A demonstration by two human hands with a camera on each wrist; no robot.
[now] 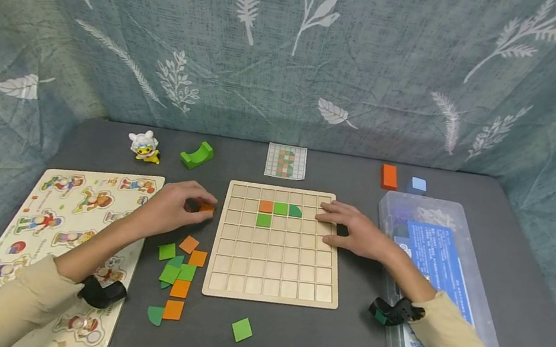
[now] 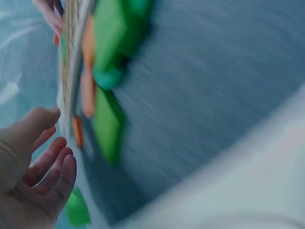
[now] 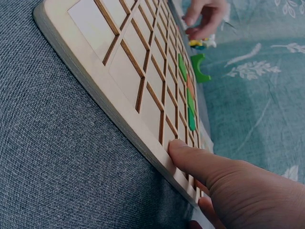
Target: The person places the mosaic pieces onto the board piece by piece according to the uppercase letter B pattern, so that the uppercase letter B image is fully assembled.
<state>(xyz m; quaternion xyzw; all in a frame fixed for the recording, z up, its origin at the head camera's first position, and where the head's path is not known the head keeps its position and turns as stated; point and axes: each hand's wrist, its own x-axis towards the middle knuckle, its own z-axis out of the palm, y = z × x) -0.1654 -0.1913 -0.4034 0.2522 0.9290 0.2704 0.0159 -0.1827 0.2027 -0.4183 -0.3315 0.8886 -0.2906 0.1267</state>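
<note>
A wooden grid board lies in the middle. Set in its upper cells are an orange square, two light green squares and a dark green quarter-round. My left hand hovers left of the board, fingers loosely bent around an orange tile on the table. In the left wrist view, thumb and fingertips are apart with nothing between them. My right hand rests on the board's right edge, its fingers extended over the upper right cells. Its thumb touches the board's surface in the right wrist view.
Loose green and orange tiles lie left of the board, and one green square lies in front. A pattern card, green arch, toy figure, red block and blue block stand behind. Puzzle board left, plastic case right.
</note>
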